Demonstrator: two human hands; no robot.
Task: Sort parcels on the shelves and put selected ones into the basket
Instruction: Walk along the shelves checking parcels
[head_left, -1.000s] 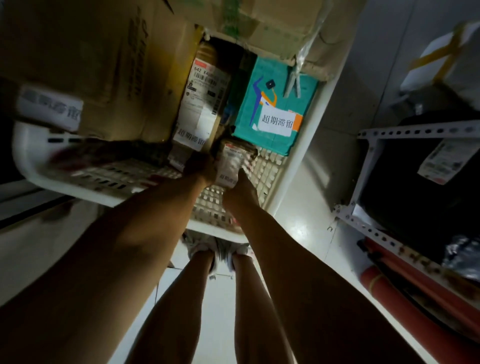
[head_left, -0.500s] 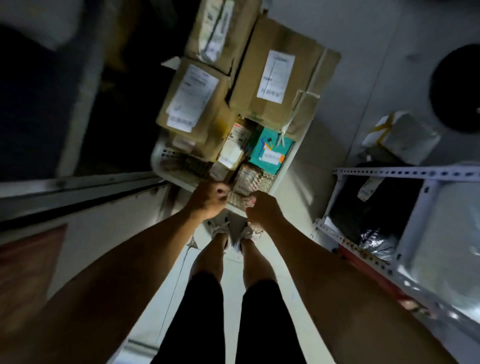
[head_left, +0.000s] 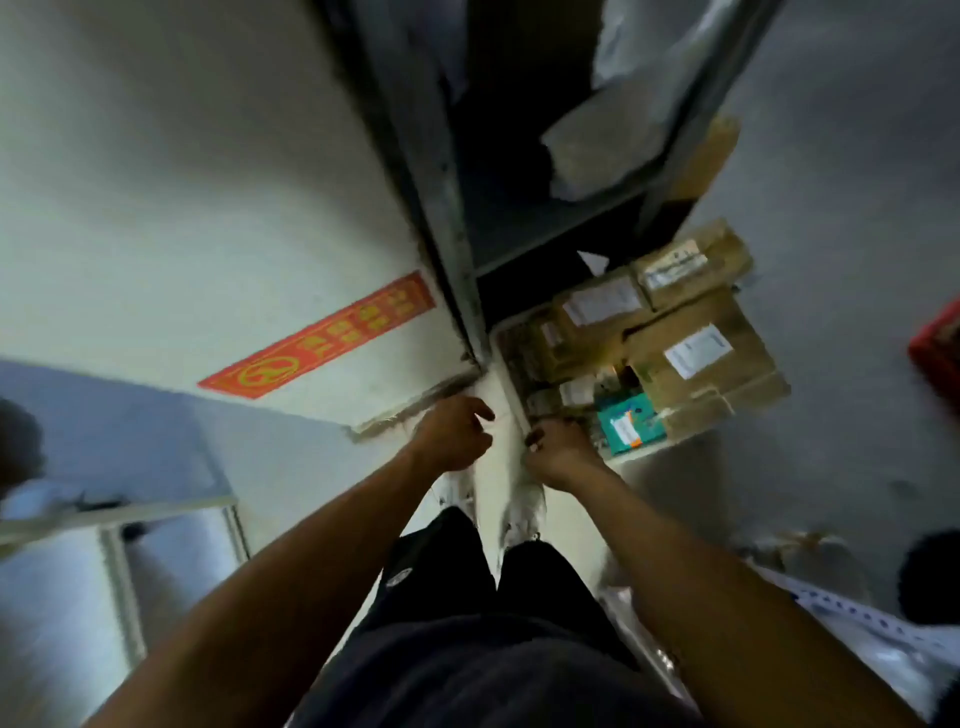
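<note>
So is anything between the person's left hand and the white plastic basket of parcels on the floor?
Nothing visible. The left hand hangs empty just left of the white plastic basket, with only bare floor between. The right hand is at its near rim.

One white plastic basket at two o'clock holds at least four brown cardboard parcels and one teal box. Two bare hands at centre.
</note>
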